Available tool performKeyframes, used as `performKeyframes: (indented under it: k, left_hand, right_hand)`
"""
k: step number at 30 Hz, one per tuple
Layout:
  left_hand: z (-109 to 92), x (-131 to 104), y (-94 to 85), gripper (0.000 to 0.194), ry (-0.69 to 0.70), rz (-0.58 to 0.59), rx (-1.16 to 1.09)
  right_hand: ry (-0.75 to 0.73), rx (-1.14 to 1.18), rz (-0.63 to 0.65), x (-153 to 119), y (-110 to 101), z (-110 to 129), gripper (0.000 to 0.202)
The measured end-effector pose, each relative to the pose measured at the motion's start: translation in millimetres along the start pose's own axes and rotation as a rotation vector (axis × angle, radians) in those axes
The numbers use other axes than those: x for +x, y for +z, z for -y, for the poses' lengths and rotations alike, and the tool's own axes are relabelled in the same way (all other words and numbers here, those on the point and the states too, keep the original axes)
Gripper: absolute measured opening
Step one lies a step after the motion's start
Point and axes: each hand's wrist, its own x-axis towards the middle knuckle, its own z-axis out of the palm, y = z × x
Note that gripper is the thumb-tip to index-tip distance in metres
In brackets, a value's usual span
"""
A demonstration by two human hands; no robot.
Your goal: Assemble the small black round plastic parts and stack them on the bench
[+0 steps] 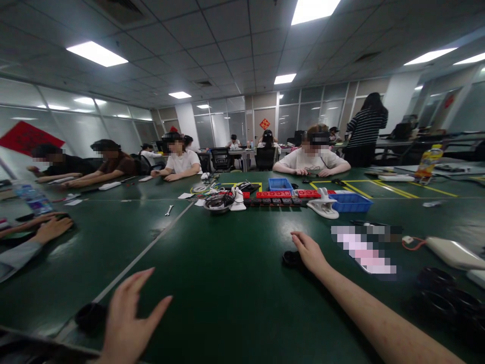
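Note:
My left hand (127,316) is raised over the near left of the green table, fingers and thumb spread, with nothing in it. Left of it a black round part (90,317), like a short ring or cap, sits on the table. My right hand (309,253) reaches forward at centre right with its fingers stretched out. Close against its palm side is a second black round part (290,258); whether they touch I cannot tell. Several more black round parts (435,301), ring-like and blurred, are grouped at the right edge, beyond my right forearm.
Ahead lie red power strips (273,194), blue bins (350,202), a cable bundle (220,201) and a white stand (323,205). A wrench (168,210) is at left. On the right are a phone-like item (366,250) and a white power bank (454,253). Co-workers sit around the table.

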Motion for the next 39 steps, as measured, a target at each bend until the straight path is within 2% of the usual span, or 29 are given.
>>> performKeyframes:
  k: [3,5,8,11,13,16,21,25,28,35,39]
  left_hand:
    - [-84.5,16.3,38.4,0.06,0.171,0.447,-0.148]
    - [-135.0,24.6,69.0,0.065,0.272,0.618,-0.23]
    - [-189.4,31.8,115.5,0.081,0.399,0.753,-0.279]
    - [-218.0,35.8,150.1,0.08,0.419,0.769,-0.304]
    - [-225.4,37.3,162.6,0.068,0.416,0.763,-0.304]
    - [-226.0,37.0,169.1,0.051,0.452,0.728,-0.281]
    - [-224.8,36.0,169.4,0.056,0.485,0.694,-0.261]
    - [-228.2,37.5,171.4,0.045,0.558,0.713,-0.267]
    - [-229.8,36.6,172.7,0.047,0.569,0.69,-0.269]
    - [-227.5,39.2,174.1,0.044,0.499,0.625,-0.164]
    - [-205.7,57.5,172.4,0.042,0.403,0.559,-0.103]
  right_hand:
    - [-0.01,0.014,-0.037,-0.6,-0.2,-0.8,0.037]
    - [-0.031,0.022,-0.062,-0.9,-0.5,-1.3,0.037]
    - [-0.051,0.033,-0.078,-0.4,-2.0,-1.7,0.035]
    - [-0.051,0.044,-0.079,1.8,-5.0,-3.7,0.035]
    - [-0.043,0.048,-0.086,3.9,-6.7,-6.7,0.034]
    - [-0.033,0.061,-0.082,6.8,-7.0,-12.4,0.034]
    - [0.002,0.096,-0.04,9.8,-2.3,-16.7,0.036]
    - [0.004,0.113,-0.036,9.3,-1.1,-15.1,0.036]
    - [-0.006,0.114,-0.032,8.0,-1.3,-13.3,0.036]
    - [-0.02,0.106,0.013,5.3,-2.9,-9.0,0.038]
    - [-0.022,0.08,0.045,4.2,-4.9,-8.3,0.038]
